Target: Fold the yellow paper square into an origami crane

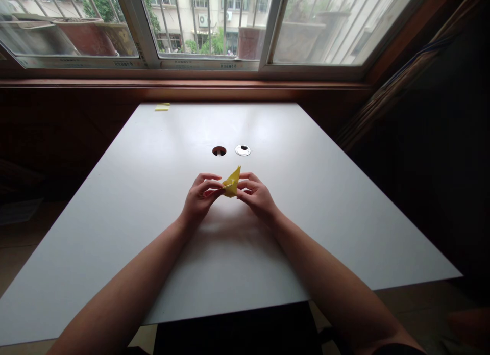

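Folded yellow paper (235,183) between fingers (210,184)

White table (325,217) set below brown sill (184,83) and wide, metal-framed window (272,31). Visible through glass: upright bars, large pots (86,36), greenery (217,41), pale building (217,3) opposite. Lit by daylight from ahead, shiny toward table's far end; dim at both sides, with brownish floor (17,245) showing at left.
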`<state>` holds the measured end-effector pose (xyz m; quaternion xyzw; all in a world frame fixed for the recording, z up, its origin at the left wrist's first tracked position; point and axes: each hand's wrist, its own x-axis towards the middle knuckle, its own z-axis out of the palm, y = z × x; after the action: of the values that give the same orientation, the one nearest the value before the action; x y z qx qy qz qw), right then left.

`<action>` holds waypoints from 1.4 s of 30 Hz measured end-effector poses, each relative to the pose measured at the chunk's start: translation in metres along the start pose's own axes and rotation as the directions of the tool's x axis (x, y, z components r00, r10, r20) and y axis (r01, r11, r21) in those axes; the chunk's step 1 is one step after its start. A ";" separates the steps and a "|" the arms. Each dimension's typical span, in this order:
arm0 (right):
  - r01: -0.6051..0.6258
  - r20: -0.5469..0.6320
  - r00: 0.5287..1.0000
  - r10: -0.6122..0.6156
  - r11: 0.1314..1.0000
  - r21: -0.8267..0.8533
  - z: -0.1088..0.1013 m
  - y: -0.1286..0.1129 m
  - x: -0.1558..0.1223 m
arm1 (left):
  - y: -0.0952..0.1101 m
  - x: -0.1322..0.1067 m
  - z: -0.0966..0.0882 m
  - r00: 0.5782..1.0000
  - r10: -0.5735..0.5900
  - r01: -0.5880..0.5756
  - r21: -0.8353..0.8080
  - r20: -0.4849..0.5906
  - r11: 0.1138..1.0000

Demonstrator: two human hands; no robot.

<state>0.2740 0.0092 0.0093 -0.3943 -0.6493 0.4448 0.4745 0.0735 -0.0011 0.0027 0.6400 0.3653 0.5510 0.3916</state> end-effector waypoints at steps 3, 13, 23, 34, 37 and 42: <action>-0.006 0.023 1.000 0.004 0.997 0.076 0.001 -0.001 0.001 | -0.001 0.001 0.000 0.999 0.018 -0.018 -0.012 -0.034 1.000; -0.108 0.106 0.990 0.089 0.975 0.193 0.006 0.011 0.000 | -0.006 0.004 0.000 0.990 0.054 -0.045 0.068 -0.128 0.997; -0.041 0.007 0.999 0.040 0.973 0.225 0.007 0.013 0.003 | -0.005 0.002 0.003 0.999 -0.005 0.003 -0.048 -0.044 0.999; -0.045 0.024 0.999 0.041 0.975 0.219 0.007 0.014 0.002 | -0.002 0.002 0.003 0.991 -0.129 0.121 -0.143 -0.045 0.982; -0.054 0.055 0.997 0.047 0.989 0.138 0.006 0.013 0.001 | -0.003 0.002 0.002 0.980 -0.194 0.183 -0.177 -0.046 0.967; -0.032 0.062 0.998 0.025 0.992 0.119 0.006 0.012 0.000 | -0.008 0.002 0.002 0.973 -0.228 0.209 -0.258 -0.045 0.943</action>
<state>0.2692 0.0113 -0.0027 -0.3609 -0.6297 0.5013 0.4711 0.0759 0.0041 -0.0033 0.5197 0.3753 0.5696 0.5144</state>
